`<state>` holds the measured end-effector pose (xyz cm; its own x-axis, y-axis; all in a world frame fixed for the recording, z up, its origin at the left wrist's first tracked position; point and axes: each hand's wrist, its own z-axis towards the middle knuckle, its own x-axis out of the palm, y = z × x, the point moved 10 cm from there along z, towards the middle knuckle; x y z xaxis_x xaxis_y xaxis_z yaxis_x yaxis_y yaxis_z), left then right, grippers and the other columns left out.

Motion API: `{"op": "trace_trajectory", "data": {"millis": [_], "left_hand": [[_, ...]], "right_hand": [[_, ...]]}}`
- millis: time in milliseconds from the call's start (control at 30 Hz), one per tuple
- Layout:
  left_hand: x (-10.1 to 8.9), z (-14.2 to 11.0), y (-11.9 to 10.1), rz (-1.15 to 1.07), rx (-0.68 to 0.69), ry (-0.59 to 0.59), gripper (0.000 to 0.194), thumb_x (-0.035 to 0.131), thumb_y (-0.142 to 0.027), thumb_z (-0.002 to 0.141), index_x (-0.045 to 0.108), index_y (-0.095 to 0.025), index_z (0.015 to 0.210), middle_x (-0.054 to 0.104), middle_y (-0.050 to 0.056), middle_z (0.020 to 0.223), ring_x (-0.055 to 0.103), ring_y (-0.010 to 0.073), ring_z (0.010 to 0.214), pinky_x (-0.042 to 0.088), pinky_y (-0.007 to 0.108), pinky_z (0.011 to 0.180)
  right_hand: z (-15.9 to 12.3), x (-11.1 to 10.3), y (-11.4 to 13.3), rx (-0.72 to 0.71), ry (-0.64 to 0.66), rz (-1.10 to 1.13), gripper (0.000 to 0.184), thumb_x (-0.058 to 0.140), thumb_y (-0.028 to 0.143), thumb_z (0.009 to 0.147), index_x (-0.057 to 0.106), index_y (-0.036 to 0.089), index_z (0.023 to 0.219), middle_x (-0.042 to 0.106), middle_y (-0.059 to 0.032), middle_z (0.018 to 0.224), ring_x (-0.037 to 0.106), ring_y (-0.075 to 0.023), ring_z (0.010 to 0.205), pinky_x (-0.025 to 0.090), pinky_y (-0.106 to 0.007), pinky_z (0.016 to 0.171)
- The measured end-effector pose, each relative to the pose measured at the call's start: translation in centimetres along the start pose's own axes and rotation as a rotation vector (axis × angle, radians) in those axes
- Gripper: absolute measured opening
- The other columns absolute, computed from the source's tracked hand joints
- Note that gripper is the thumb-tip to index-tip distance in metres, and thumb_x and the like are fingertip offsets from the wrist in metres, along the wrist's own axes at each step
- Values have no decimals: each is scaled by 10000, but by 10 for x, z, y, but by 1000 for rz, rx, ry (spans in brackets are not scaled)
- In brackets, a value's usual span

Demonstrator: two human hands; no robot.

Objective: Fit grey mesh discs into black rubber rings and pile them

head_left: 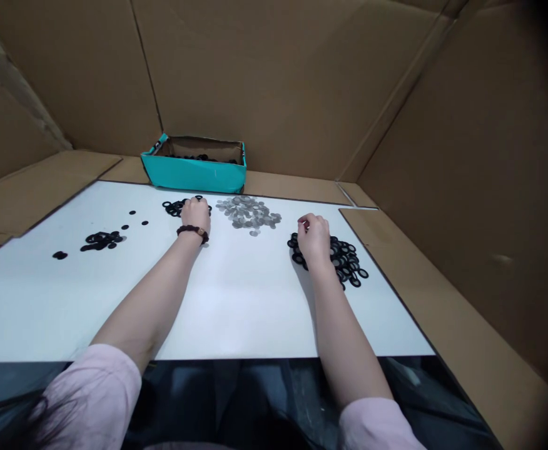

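My left hand point(196, 214) rests on a small heap of black rings point(174, 207) at the far middle of the white board point(236, 300); its fingers are curled on the heap, and a dark bead bracelet point(192, 231) circles the wrist. My right hand point(313, 236) lies with bent fingers on the near-left edge of a larger pile of black rings point(346, 259); what it pinches is hidden. Between the hands lies a pile of grey metal discs point(248, 213).
A teal box point(194, 172) with dark parts inside stands behind the board. More black pieces point(100, 240) lie at the left, with a few loose ones point(59, 255). Brown cardboard walls point(466, 156) enclose the space on three sides.
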<state>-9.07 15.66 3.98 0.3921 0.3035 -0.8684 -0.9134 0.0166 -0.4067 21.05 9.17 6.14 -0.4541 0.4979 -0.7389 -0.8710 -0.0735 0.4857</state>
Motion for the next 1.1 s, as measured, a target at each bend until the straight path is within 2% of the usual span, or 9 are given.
{"op": "trace_trajectory", "data": {"millis": [133, 367, 467, 533, 600, 700, 833, 900, 1100], "left_hand": [[-3, 0, 7, 72, -38, -52, 122, 452, -116, 817, 566, -158, 820, 552, 152, 997, 503, 289, 1003, 402, 399, 797], [-21, -3, -5, -284, -39, -220, 60, 497, -174, 794, 556, -187, 789, 591, 81, 851, 553, 232, 919, 414, 380, 861], [1, -13, -35, -603, -37, -114, 22, 528, -182, 755, 550, -176, 754, 617, 40, 765, 581, 172, 775, 448, 314, 773], [24, -24, -67, -797, 16, 55, 16, 550, -182, 722, 549, -169, 731, 621, 25, 719, 579, 149, 700, 455, 277, 685], [37, -37, -97, -840, 116, 184, 38, 560, -200, 726, 552, -163, 723, 618, 20, 696, 567, 139, 657, 449, 269, 650], [36, -44, -116, -682, 267, 217, 102, 514, -221, 789, 593, -158, 783, 637, 40, 745, 567, 160, 702, 450, 301, 692], [21, -35, -105, -218, 369, 51, 219, 455, -210, 841, 660, -155, 893, 647, 110, 936, 533, 252, 959, 398, 404, 861], [24, -31, -100, -74, 384, 43, 234, 470, -226, 841, 679, -161, 923, 632, 130, 982, 493, 283, 1039, 371, 430, 893], [41, -33, -104, 10, 449, 93, 225, 479, -205, 822, 697, -163, 858, 626, 146, 973, 474, 305, 1035, 366, 431, 876]], "right_hand": [[-6, 9, 19, -83, 16, 53, 159, 422, 132, 790, 573, 179, 776, 557, -103, 794, 453, -245, 840, 381, -371, 790], [-9, 13, 28, -81, 16, 211, 127, 440, 177, 777, 561, 178, 740, 582, -86, 754, 498, -223, 798, 395, -360, 773], [-10, 32, 27, 21, 129, 464, 148, 494, 306, 769, 564, 176, 777, 597, -56, 714, 517, -178, 669, 415, -324, 685], [-13, 53, 28, 109, 258, 665, 228, 526, 396, 741, 561, 177, 791, 603, -35, 669, 506, -146, 579, 410, -289, 598], [-16, 67, 29, 174, 345, 787, 240, 548, 418, 702, 546, 181, 734, 587, -17, 606, 491, -127, 527, 390, -261, 539], [-15, 67, 24, 222, 318, 814, 201, 558, 379, 674, 519, 184, 648, 562, 0, 546, 475, -111, 492, 376, -244, 511], [-13, 54, 18, 265, 232, 763, 171, 543, 332, 683, 523, 175, 618, 565, 1, 526, 474, -106, 486, 383, -240, 520], [-14, 51, 19, 269, 230, 746, 160, 543, 314, 690, 532, 170, 620, 571, -1, 533, 478, -106, 495, 388, -239, 531], [-16, 50, 23, 259, 259, 700, 156, 538, 308, 707, 541, 169, 637, 588, -10, 557, 486, -108, 503, 388, -234, 529]]}}
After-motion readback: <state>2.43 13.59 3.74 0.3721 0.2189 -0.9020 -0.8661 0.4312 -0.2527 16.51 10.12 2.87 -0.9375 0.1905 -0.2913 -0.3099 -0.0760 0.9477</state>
